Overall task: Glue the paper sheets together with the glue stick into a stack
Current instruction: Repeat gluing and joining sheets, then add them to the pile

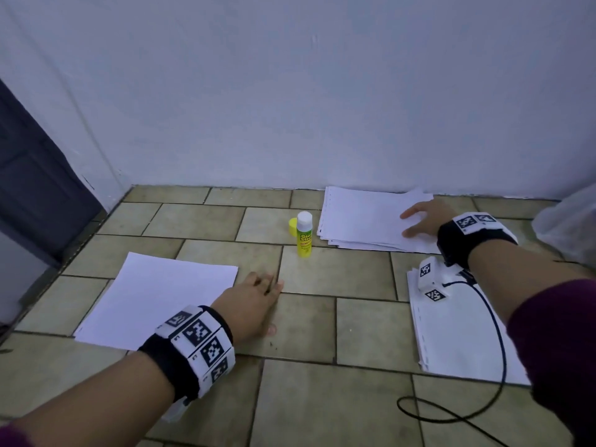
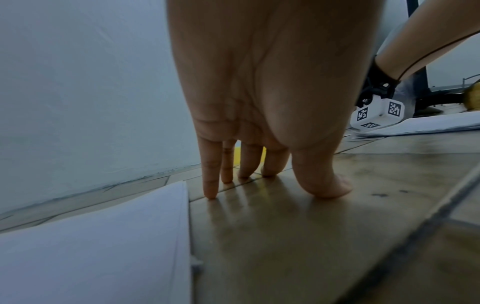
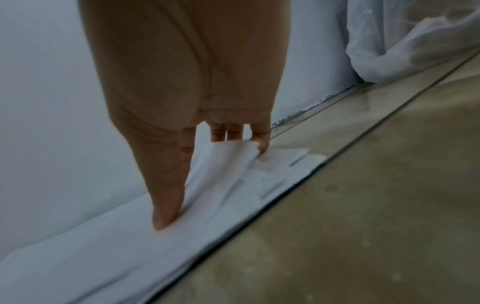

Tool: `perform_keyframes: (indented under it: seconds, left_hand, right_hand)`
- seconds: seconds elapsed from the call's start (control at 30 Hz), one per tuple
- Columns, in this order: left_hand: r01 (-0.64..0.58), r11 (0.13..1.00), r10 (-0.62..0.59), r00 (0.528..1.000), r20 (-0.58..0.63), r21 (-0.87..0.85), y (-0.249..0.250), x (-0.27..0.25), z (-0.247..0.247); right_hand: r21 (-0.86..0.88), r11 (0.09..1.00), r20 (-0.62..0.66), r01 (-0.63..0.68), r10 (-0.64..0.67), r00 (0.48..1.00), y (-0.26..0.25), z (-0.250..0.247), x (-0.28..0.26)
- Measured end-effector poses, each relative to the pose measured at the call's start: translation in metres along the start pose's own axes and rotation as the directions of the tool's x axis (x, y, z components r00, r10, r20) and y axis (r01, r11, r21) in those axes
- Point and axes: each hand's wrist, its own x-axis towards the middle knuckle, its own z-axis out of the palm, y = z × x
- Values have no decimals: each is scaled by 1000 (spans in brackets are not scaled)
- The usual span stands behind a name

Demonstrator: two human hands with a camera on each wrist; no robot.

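Observation:
A yellow glue stick [image 1: 304, 235] stands upright and uncapped on the tiled floor, its yellow cap [image 1: 293, 224] just behind it. My left hand [image 1: 258, 301] [image 2: 275, 181] rests with straight fingers on bare tile, just right of a single white sheet [image 1: 154, 298] [image 2: 91, 246]. My right hand [image 1: 419, 221] [image 3: 202, 181] lies spread on a loose pile of sheets [image 1: 371, 217] [image 3: 103, 257] by the wall. The thumb [image 3: 166, 216] presses the top sheet, whose far edge [image 3: 233, 150] buckles up against the fingers.
Another stack of white sheets [image 1: 458, 333] lies at the front right, with a black cable [image 1: 496, 350] looping across it. A crumpled plastic bag [image 1: 567, 221] [image 3: 415, 41] sits by the wall at the right. A dark door [image 1: 32, 188] is at the left.

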Motion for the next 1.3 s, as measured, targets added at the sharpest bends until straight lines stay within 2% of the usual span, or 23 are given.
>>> perform_keyframes:
  seconds: [0.13,0.27,0.4,0.47,0.53,0.57,0.63,0.7,0.77,0.9,1.03,1.13,1.17,1.23,1.3]
  left_hand:
    - [7,1000,-7,1000,4,12,1,1,1]
    - [21,1000,-21,1000,13,14,1,2,3]
    - [22,1000,-21,1000,12,-10,2,-1,1]
    - [20,1000,-20,1000,18,-12,2,-3,0]
    - [18,1000,-17,1000,24,-14,2,-5,-1]
    - [17,1000,-17,1000,24,-18,2,-5,-1]
    - [24,999,-23,999,28,-21,3,-5,-2]
    - [37,999,-36,999,36,-20,4,-6,-3]
    - [41,998,-40,999,28,-37,5,-6,-2]
    - [40,998,-41,999,-19,-43,4,-7,2]
    - [55,998,-50,992,-116,43,6,-6,7]
    - [45,991,-72,971,-226,-122,-8,-11,10]
    - [72,976,-122,964,-237,-207,-18,-14,10]
    - [203,926,-269,946,-180,-318,-40,-23,9]
    - [364,883,-399,915,-66,-297,-58,-33,5]
  right_hand:
    - [20,1000,7,4,-4,1000,7,-1,2]
    - [152,987,-43,51,-45,998,14,-2,1]
    - [308,950,-191,50,10,982,8,-23,-17]
    - [318,945,-244,80,0,970,1,-30,-33]
    - [231,966,-219,115,-63,974,-9,-30,-59]
    - [157,980,-151,122,-98,984,-14,-26,-76]
    - [-40,992,70,118,-115,991,-19,-17,-111]
    - [-185,974,261,128,-77,962,-21,-4,-144]
    - [-262,957,338,126,-31,941,-20,10,-167]
    - [-367,918,369,149,-3,929,-17,36,-186]
    - [-420,893,283,161,-39,958,-11,47,-188]
    - [-478,861,253,176,-57,966,-13,47,-191]
    - [-490,854,252,177,-56,966,-14,47,-192]
    - [-488,857,247,166,-47,968,-15,46,-192]
    - [-464,874,238,146,-35,971,-15,46,-191]
